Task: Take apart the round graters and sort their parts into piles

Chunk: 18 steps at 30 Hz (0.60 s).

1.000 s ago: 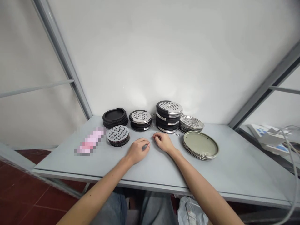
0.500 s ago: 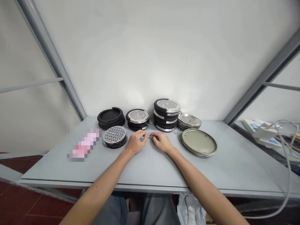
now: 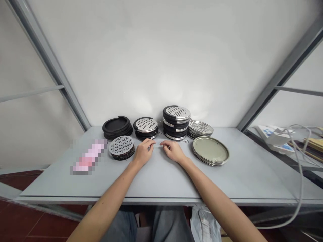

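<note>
My left hand (image 3: 144, 152) rests on the grey table, its fingers loosely bent, apart from the thumb and holding nothing. Just left of it is a stack of grey perforated discs (image 3: 121, 146). My right hand (image 3: 173, 151) lies opposite, also loosely bent and without anything in it, a small gap between the two. To its right sits a stack of olive-green round lids (image 3: 211, 149). Behind the hands stand a tall stack of round graters with black rims (image 3: 177, 112) and a lower one, the black-rimmed grater (image 3: 145, 124) on top, with wire loops sticking out.
Black round rings (image 3: 116, 126) are piled at the back left. Metal grater discs (image 3: 200, 128) lie behind the lids. A blurred pink item (image 3: 89, 157) is on the left of the table (image 3: 161, 181). Metal posts flank the table; a white cable (image 3: 300, 188) hangs at the right.
My hands have drawn slightly apart; before, their fingertips nearly met. The view has shifted a little, and the stacks stand as they were.
</note>
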Tool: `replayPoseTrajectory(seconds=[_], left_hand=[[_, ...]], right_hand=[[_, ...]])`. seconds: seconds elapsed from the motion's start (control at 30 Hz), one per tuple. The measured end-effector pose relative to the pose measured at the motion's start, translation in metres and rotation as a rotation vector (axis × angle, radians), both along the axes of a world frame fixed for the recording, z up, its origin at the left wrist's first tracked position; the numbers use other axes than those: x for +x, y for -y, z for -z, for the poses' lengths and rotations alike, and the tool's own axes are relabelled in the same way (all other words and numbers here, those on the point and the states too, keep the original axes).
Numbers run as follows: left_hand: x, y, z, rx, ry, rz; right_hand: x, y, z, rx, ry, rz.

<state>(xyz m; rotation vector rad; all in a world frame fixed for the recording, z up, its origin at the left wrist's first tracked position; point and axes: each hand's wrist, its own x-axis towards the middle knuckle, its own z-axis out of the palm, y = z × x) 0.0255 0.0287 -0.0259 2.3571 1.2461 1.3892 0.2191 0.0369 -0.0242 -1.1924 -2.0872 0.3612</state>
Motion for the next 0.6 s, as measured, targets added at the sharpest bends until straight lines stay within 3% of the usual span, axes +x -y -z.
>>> replayPoseTrajectory(seconds=[0.4, 0.6], left_hand=[[0.004, 0.005, 0.002, -0.038, -0.076, -0.027], [0.008, 0.021, 0.001, -0.063, -0.141, 0.054]], right_hand=[[0.006, -0.006, 0.001, -0.021, 0.023, 0.045], [0.003, -0.008, 0.007, -0.026, 0.054, 0.025]])
